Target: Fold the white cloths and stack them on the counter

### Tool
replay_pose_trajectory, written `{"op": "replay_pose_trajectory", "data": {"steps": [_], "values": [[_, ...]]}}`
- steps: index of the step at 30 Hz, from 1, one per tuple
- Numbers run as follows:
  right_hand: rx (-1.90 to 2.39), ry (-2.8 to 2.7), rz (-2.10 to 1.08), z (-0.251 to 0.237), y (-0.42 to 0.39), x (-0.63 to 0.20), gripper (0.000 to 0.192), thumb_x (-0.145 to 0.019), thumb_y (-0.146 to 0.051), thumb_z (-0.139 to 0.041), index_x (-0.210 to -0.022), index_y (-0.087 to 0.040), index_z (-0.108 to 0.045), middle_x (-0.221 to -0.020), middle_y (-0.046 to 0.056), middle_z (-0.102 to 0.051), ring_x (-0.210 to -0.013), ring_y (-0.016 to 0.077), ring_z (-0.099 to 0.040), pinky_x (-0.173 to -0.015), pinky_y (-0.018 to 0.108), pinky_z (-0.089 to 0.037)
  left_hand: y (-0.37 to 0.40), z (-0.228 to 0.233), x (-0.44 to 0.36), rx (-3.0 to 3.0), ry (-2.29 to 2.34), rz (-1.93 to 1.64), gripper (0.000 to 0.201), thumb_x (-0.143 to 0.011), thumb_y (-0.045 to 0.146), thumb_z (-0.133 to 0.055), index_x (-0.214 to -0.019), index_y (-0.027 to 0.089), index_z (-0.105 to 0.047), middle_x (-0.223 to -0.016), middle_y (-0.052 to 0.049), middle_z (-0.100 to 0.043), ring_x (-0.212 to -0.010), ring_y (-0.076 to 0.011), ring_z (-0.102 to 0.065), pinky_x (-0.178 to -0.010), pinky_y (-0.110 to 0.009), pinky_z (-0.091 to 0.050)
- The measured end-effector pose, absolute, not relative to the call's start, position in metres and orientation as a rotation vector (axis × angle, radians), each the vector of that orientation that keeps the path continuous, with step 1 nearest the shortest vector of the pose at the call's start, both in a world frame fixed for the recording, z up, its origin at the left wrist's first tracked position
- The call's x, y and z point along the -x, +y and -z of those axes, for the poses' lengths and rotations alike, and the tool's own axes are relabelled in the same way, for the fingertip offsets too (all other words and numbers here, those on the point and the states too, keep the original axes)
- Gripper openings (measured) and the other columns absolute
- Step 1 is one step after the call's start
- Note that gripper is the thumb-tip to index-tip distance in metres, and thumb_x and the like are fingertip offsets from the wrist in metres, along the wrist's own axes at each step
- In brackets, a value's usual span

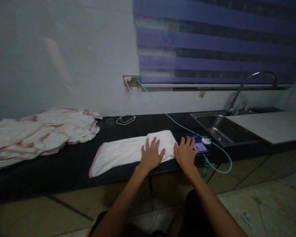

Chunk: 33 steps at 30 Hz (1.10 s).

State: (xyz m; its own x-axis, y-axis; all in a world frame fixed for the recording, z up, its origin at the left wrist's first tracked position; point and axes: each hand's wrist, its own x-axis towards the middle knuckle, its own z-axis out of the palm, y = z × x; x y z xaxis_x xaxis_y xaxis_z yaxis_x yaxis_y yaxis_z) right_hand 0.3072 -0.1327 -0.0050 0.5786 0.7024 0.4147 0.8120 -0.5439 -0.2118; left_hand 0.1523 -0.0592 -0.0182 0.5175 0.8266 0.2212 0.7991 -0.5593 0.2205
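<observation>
The left hand lies flat with spread fingers on the folded cream cloth; it grasps nothing, it only presses the fabric down on the black counter, probably so the fold keeps its shape. The right hand is also open, palm down just beside the right end of the cloth, with its fingertips on the phone; the phone lies near the sink because its teal cable goes up to the wall socket. A loose pile of similar cloths lies well apart at the left.
</observation>
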Motion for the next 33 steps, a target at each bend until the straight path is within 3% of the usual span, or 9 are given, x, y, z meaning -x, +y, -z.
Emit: {"op": "replay_pose_trajectory", "data": {"steps": [13,18,24,33], "values": [[2.405,-1.294,0.332,0.007,-0.132,-0.313,0.054,-0.103,-0.042,-0.042,-0.149,-0.014,-0.048,-0.156,0.024,-0.043,-0.147,0.0395,-0.032,-0.109,0.063,-0.037,-0.063,0.014,-0.152,-2.641,1.425,-0.455,0.068,-0.104,0.058,-0.029,-0.161,0.022,-0.040,-0.175,-0.006,-0.023,-0.161,-0.0422,-0.012,-0.124,-0.069,-0.026],[2.338,-1.384,0.401,0.005,-0.126,-0.318,0.053,-0.102,-0.038,-0.042,-0.148,-0.013,-0.048,-0.155,0.023,-0.045,-0.152,0.0383,-0.025,-0.118,0.064,-0.025,-0.061,0.017,-0.153,-2.646,1.430,-0.477,0.068,-0.104,0.059,-0.029,-0.161,0.023,-0.040,-0.174,-0.006,-0.024,-0.161,-0.0416,-0.011,-0.124,-0.069,-0.026],[2.406,-1.205,0.432,0.005,-0.134,-0.310,0.052,-0.102,-0.038,-0.042,-0.147,-0.014,-0.050,-0.154,0.025,-0.045,-0.145,0.0411,-0.032,-0.107,0.063,-0.037,-0.062,0.018,-0.153,-2.647,1.434,-0.490,0.068,-0.104,0.059,-0.030,-0.161,0.024,-0.041,-0.174,-0.006,-0.026,-0.161,-0.0404,-0.012,-0.124,-0.068,-0.027],[2.433,-1.187,0.436,0.009,-0.143,-0.305,0.051,-0.103,-0.039,-0.041,-0.146,-0.014,-0.051,-0.153,0.025,-0.046,-0.144,0.0415,-0.033,-0.104,0.063,-0.037,-0.066,0.012,-0.152,-2.623,1.435,-0.472,0.066,-0.104,0.057,-0.033,-0.161,0.024,-0.042,-0.174,-0.004,-0.024,-0.162,-0.0405,-0.010,-0.126,-0.067,-0.025]]}}
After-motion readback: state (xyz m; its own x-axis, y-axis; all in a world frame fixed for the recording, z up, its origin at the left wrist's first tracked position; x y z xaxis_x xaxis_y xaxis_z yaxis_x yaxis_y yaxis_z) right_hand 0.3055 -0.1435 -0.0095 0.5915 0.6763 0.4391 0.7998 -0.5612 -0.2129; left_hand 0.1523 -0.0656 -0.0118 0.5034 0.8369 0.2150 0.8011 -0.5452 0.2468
